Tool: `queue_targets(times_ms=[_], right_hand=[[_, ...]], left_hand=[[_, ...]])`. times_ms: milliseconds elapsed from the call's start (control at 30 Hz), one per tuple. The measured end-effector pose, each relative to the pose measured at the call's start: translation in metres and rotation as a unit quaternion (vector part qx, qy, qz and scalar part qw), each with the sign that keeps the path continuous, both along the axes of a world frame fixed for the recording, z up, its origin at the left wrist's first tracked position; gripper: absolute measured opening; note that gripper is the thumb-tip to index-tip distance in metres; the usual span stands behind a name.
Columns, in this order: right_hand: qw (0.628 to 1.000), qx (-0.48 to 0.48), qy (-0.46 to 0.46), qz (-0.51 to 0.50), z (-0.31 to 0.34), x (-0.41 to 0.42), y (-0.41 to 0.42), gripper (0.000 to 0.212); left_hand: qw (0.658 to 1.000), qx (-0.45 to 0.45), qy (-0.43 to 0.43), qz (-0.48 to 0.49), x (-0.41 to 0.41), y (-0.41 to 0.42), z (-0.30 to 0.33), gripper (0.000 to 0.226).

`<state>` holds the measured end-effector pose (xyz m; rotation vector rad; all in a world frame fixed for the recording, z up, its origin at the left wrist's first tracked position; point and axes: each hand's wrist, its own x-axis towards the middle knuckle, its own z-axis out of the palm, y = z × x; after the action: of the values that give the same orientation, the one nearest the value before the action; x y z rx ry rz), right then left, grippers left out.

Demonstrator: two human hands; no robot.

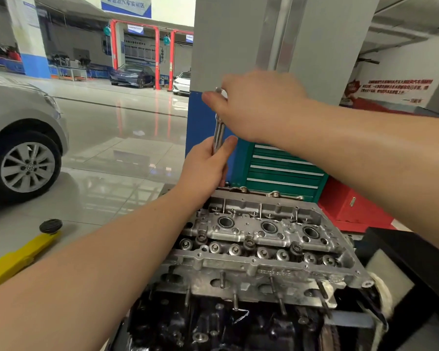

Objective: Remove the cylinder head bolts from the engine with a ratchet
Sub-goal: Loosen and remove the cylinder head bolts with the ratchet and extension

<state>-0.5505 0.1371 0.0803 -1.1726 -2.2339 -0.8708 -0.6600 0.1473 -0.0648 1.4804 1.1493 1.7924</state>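
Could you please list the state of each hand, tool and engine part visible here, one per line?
Left hand: gripping the lower shaft of the ratchet.
Right hand: fingers curled around the ratchet's top end.
Ratchet: upright, held above the far left corner of the engine.
Cylinder head: uncovered, valve gear exposed, several bolts seated.
Green tool cabinet: drawers closed.
Yellow lift arm: lying low on the floor.

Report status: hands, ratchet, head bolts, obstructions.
Left hand grips the ratchet shaft low; right hand grips its top. Tool upright at cylinder head far edge. Near-row bolts seated. No obstruction seen.
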Motion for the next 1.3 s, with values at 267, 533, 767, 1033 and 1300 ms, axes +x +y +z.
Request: queue_targets(times_ms=[267, 533, 767, 1033, 1300], right_hand=[[0.888, -0.386, -0.042, 0.246, 0.033, 0.019, 0.003, 0.034], [0.994, 0.006, -0.098, -0.040, 0.004, -0.018, -0.019, 0.037], [0.896, -0.384, -0.056, 0.218, 0.035, 0.024, 0.007, 0.044], [0.994, 0.032, -0.095, -0.045, 0.008, -0.008, -0.004, 0.046], [0.913, -0.316, -0.001, 0.257, 0.021, 0.020, 0.020, 0.029]], left_hand=[[0.987, -0.041, -0.097, -0.119, -0.004, -0.004, 0.004, 0.046], [0.999, -0.017, -0.035, -0.025, -0.004, -0.001, -0.004, 0.048], [0.989, -0.064, -0.080, -0.111, -0.003, 0.000, 0.003, 0.048], [1.000, -0.016, -0.001, 0.008, -0.005, 0.001, -0.005, 0.050], [0.989, -0.066, -0.083, -0.101, -0.001, -0.001, 0.001, 0.052]])
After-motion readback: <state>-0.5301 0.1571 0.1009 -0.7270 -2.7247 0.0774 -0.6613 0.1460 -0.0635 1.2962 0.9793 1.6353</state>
